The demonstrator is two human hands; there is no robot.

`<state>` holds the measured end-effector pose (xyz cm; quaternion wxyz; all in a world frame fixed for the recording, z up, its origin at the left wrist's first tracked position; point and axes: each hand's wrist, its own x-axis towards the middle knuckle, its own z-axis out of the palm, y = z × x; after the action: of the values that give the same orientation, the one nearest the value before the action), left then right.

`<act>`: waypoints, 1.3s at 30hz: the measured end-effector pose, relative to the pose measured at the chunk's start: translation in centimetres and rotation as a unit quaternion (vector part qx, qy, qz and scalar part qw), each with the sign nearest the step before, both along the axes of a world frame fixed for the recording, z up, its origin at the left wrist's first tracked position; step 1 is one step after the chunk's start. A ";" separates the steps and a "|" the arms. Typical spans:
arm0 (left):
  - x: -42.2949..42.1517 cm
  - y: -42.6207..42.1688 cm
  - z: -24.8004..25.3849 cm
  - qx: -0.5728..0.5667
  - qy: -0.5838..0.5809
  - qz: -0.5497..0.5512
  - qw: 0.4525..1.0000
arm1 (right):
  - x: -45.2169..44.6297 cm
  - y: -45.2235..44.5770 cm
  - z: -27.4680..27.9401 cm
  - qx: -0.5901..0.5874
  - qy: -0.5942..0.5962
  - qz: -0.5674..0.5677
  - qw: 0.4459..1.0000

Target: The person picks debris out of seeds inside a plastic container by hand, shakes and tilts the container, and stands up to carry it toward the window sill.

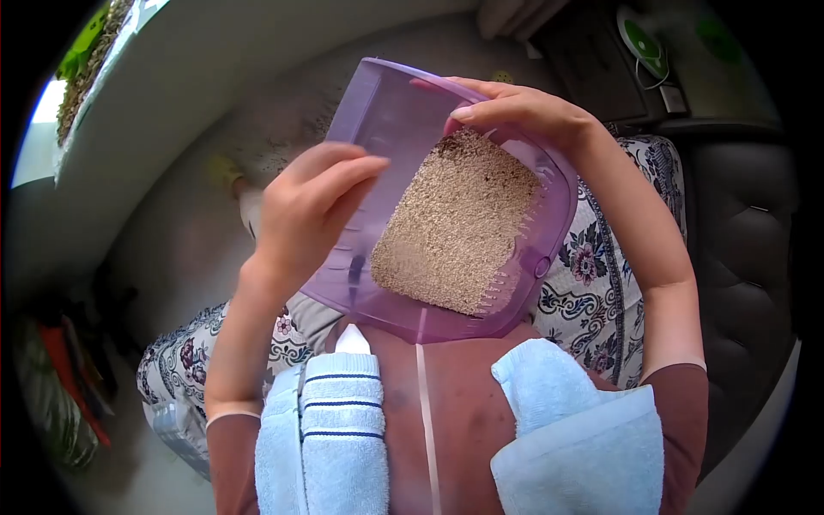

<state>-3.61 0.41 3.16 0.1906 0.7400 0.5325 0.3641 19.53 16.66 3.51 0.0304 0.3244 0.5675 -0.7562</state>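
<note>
A translucent purple plastic container (378, 112) rests tilted against the person's lap, with pale beige grains (463, 223) lying in it and darker specks near their upper edge. My right hand (524, 112) grips the container's upper right rim, thumb on the inside and fingers behind the wall. Over the container's left part hovers my left hand (318, 206), its fingers pressed together and pointing right; whether something small is between them is hidden. Slots line the container's right inner side, and a round button-like part sits at its lower right.
Light blue towels (343, 429) hang over the chest on both sides. Patterned fabric (592, 257) covers the seat beneath. A dark padded sofa (742, 300) stands at the right, a green and white device (642, 43) at the upper right, and a pale wall (215, 69) at the upper left.
</note>
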 end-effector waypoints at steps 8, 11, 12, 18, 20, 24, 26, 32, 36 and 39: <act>5.3 6.2 -4.0 -0.016 0.107 -0.044 0.993 | 0.5 0.4 -1.1 0.022 0.007 0.017 1.000; 5.7 5.9 -4.1 -0.024 0.117 -0.018 0.993 | 0.0 0.4 -1.1 0.022 0.032 0.039 0.998; 5.8 5.9 -4.3 -0.021 0.120 -0.014 0.992 | -0.1 0.5 -1.2 0.024 0.035 0.048 0.998; 6.0 5.7 -4.5 -0.016 0.124 -0.010 0.992 | -0.5 0.4 -1.3 0.006 0.050 0.060 0.997; 5.9 5.8 -4.5 -0.025 0.140 -0.015 0.990 | -0.6 0.4 -1.5 -0.009 0.057 0.057 0.997; 5.5 5.9 -4.9 -0.007 0.139 -0.022 0.990 | -0.7 0.5 -2.1 -0.018 0.067 0.055 0.996; 5.1 5.9 -5.0 0.006 0.155 -0.023 0.988 | -0.8 0.5 -2.2 -0.001 0.056 0.055 0.997; 3.2 5.2 -4.7 0.039 0.164 -0.021 0.985 | -1.1 0.0 -0.8 0.046 -0.005 0.061 0.997; 2.4 4.5 -4.5 0.037 0.162 0.001 0.986 | -1.3 0.1 -1.4 0.057 -0.011 0.061 0.996; 2.4 4.0 -4.4 0.042 0.142 0.011 0.989 | -1.5 0.1 -1.2 0.075 -0.034 0.077 0.994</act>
<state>-1.23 4.44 -1.22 0.0783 0.7857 0.5463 0.2795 18.04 16.77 2.32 0.0829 0.3067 0.6448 -0.6952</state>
